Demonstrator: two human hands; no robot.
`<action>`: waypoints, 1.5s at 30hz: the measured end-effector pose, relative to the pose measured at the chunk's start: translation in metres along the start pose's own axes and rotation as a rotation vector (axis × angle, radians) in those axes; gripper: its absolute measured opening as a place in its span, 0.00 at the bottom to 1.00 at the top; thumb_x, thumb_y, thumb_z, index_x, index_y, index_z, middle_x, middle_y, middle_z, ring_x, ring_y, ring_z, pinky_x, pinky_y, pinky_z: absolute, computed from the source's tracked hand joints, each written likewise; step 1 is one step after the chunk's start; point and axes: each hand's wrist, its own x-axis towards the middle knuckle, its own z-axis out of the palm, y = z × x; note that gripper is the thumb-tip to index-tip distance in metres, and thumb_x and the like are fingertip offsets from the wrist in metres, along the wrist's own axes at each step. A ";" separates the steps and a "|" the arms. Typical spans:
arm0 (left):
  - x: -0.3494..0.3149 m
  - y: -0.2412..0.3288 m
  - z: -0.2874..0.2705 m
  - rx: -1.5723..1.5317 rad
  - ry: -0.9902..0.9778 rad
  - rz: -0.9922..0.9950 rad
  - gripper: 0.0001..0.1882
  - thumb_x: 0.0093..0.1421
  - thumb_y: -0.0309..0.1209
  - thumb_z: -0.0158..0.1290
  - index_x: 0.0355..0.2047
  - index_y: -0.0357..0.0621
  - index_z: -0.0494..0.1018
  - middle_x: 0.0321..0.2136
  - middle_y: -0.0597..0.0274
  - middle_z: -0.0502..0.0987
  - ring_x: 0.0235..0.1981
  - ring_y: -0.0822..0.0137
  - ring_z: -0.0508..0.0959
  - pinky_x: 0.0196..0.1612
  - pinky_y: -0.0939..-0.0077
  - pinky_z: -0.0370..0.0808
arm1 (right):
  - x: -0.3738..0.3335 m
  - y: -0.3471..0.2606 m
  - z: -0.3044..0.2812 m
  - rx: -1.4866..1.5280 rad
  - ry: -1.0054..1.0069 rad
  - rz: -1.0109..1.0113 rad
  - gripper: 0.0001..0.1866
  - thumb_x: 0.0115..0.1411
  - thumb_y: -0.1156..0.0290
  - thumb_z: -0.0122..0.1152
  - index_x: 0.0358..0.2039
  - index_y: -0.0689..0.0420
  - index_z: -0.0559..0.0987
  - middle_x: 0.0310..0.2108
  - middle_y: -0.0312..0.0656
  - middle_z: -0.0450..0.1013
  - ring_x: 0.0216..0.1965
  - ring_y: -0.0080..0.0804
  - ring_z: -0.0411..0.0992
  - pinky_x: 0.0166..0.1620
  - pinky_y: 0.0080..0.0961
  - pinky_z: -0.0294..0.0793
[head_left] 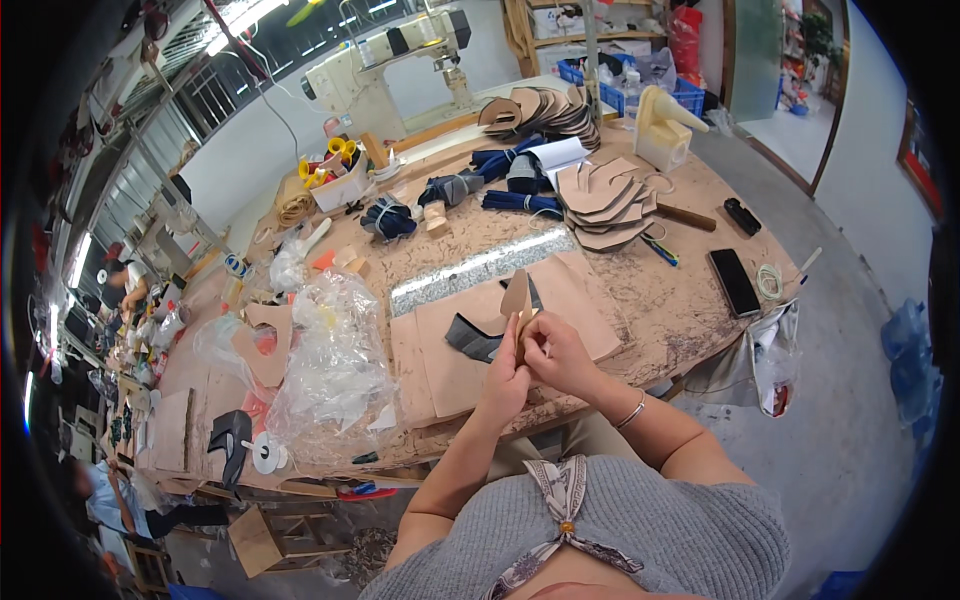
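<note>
Tan piece (514,296), held in fingers (510,345), protruding beyond them

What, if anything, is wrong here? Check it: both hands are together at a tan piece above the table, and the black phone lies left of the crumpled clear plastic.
One thing: the black phone lies right of the crumpled clear plastic, not left, as the head view shows. The rest stands: the left hand and right hand are together at a tan piece above the table.

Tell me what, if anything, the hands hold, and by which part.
A flat tan piece is held by its lower part, between the left hand and right hand; its upper end sticks up free. Exact contact is partly hidden.
</note>
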 end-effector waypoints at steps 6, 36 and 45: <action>0.003 0.025 -0.009 -0.501 0.030 -0.105 0.30 0.59 0.17 0.41 0.64 0.39 0.54 0.62 0.51 0.61 0.61 0.53 0.65 0.61 0.59 0.66 | 0.000 0.028 -0.014 0.316 0.236 0.333 0.07 0.64 0.71 0.56 0.29 0.58 0.72 0.24 0.32 0.70 0.24 0.15 0.67 0.27 0.15 0.66; 0.005 0.013 -0.042 -0.403 0.223 -0.115 0.23 0.69 0.34 0.43 0.61 0.38 0.59 0.55 0.55 0.68 0.53 0.56 0.73 0.46 0.65 0.78 | 0.000 -0.017 -0.029 0.079 -0.157 0.184 0.05 0.57 0.75 0.61 0.32 0.64 0.79 0.25 0.38 0.75 0.26 0.19 0.73 0.31 0.17 0.74; -0.005 0.038 -0.020 1.142 0.301 0.327 0.29 0.60 0.22 0.48 0.63 0.49 0.62 0.41 0.53 0.71 0.39 0.56 0.75 0.44 0.66 0.74 | 0.021 -0.027 -0.002 0.310 -0.188 0.281 0.10 0.59 0.74 0.62 0.39 0.66 0.79 0.32 0.42 0.79 0.33 0.20 0.77 0.38 0.18 0.77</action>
